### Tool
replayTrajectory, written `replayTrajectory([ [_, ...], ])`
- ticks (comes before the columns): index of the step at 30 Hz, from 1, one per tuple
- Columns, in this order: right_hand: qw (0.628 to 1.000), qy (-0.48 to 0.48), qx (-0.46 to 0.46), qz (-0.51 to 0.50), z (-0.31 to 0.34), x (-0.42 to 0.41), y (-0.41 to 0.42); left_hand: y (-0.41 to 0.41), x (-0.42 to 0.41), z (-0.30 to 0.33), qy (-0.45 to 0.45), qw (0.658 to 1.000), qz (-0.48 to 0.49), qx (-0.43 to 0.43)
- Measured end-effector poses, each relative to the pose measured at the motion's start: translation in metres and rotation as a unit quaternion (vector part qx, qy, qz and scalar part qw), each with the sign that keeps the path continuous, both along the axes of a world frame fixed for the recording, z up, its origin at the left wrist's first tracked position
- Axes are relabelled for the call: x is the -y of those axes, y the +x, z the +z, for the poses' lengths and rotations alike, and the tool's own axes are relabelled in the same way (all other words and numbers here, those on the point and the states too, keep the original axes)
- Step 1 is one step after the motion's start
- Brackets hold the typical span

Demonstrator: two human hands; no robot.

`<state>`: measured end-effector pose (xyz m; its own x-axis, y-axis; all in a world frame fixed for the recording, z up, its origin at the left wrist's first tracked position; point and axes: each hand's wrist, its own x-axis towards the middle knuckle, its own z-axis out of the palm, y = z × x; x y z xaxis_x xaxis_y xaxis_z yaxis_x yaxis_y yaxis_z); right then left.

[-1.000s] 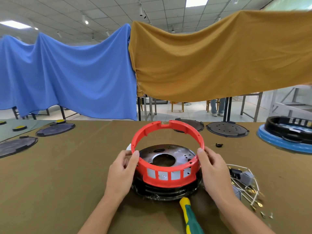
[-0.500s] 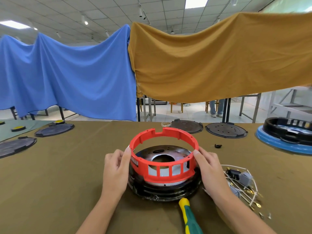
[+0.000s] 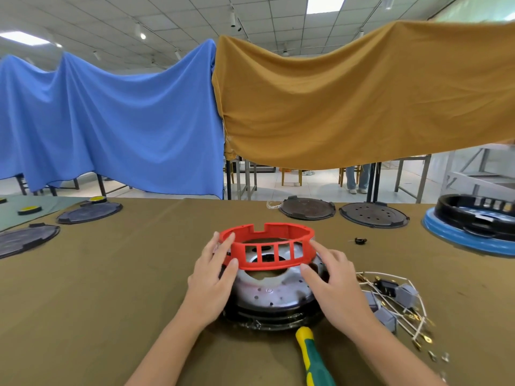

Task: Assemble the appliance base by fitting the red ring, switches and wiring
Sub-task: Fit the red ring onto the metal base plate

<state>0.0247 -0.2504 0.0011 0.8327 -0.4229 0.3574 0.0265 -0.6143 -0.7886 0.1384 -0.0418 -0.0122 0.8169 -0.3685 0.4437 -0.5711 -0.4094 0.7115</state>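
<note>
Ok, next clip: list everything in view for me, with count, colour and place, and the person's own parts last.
red ring: one, red, held over the base's far half, tilted
appliance base: one, black rim with silvery plate, table centre
wiring bundle: one, white wires, grey blocks and brass terminals, right of the base
screwdriver: one, yellow and green handle, near edge
dark discs: four, two far centre-right, two at left
blue-rimmed base: one, black on blue, far right
small black part: one, right of the ring
hanging cloths: two, blue left, mustard right
left hand: grips the ring's left side
right hand: fingers spread, by the ring's right side
</note>
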Motion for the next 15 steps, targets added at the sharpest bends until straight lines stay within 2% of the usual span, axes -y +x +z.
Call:
replayTrajectory([
  [4,1.000,-0.008,-0.001,0.005,-0.003,0.001,0.001,-0.001,-0.002,0.004,0.003,0.997,-0.003,0.073],
  [7,0.996,0.078,0.038,0.007,0.000,0.004,0.001,-0.011,-0.003,0.010,0.031,0.989,0.009,0.145],
  [10,0.986,0.150,0.067,-0.010,0.002,0.005,0.000,-0.023,0.000,0.014,0.006,0.984,-0.010,0.179],
  [12,0.985,0.153,0.075,-0.023,0.004,0.005,-0.002,-0.029,0.003,0.016,0.004,0.978,-0.029,0.206],
  [15,0.989,0.125,0.073,-0.027,0.002,0.005,-0.002,-0.033,0.004,0.018,-0.001,0.978,-0.048,0.202],
])
